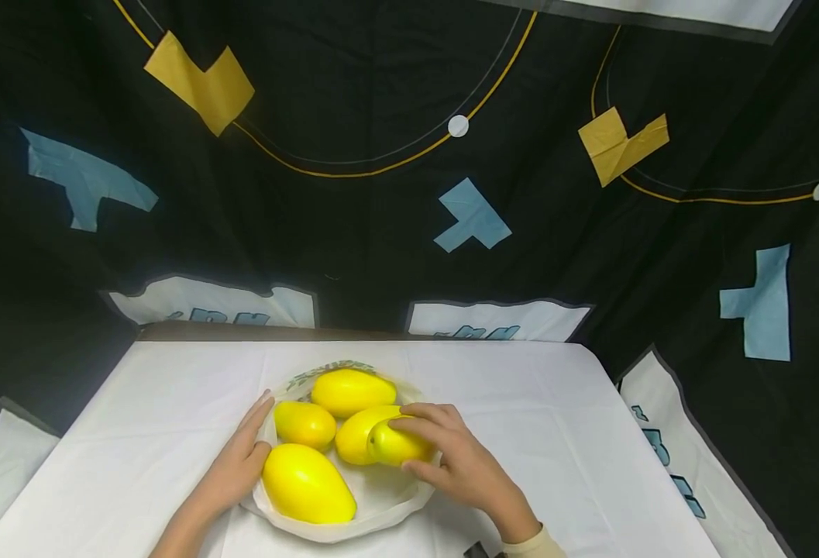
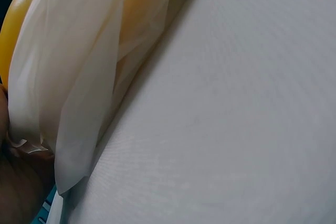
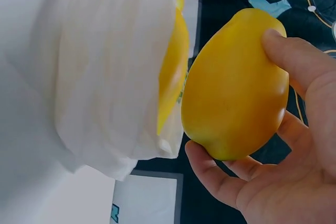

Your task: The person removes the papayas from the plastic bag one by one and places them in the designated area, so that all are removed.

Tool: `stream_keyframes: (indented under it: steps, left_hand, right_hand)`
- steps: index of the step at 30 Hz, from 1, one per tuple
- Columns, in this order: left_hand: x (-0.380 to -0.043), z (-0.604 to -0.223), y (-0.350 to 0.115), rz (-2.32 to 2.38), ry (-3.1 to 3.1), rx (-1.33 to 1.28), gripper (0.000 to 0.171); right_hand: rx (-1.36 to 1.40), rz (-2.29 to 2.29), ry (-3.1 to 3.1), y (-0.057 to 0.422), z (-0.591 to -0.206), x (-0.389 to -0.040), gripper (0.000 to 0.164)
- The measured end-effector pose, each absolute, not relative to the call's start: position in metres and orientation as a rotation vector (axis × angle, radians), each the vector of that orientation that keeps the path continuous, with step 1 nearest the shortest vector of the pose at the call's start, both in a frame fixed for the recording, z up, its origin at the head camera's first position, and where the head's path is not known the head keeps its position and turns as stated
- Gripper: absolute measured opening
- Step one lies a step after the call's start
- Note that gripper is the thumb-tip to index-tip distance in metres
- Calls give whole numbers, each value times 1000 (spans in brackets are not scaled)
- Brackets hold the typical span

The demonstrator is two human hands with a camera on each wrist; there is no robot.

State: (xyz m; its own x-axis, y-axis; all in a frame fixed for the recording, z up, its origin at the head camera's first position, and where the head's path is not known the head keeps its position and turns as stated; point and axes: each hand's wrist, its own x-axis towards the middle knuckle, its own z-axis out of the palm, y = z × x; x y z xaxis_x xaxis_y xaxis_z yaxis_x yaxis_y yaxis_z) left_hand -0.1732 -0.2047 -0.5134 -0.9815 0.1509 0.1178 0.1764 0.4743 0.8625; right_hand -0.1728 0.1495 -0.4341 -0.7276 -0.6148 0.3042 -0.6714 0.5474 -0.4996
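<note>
Fruit [image 1: 397,445] pinched in R grip [image 1: 454,453] spread fruit-wide, L grip [image 1: 238,459] straight-fingered at bag [image 1: 320,533] w/ unreadable green print [image 1: 346,364].

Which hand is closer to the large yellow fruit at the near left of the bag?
Left. The left hand is just left of that large yellow fruit, at the bag; the right hand is farther off, across the opening, holding another yellow fruit.

Yellow fruit [image 1: 397,449] overhangs white bag [image 1: 339,531]; four others [image 1: 307,484] inside.
</note>
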Motion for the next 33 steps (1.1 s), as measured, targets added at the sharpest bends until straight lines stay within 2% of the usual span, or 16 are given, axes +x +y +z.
stream_keyframes:
  steps: [17, 33]
  left_hand:
    - [-174, -515, -205, -1559, -2660, -309, 69]
    - [-174, -514, -206, -1555, -2665, -304, 68]
  right_hand:
    - [953, 865, -2602, 162, -417, -187, 52]
    - [765, 861, -2565, 184, -420, -199, 54]
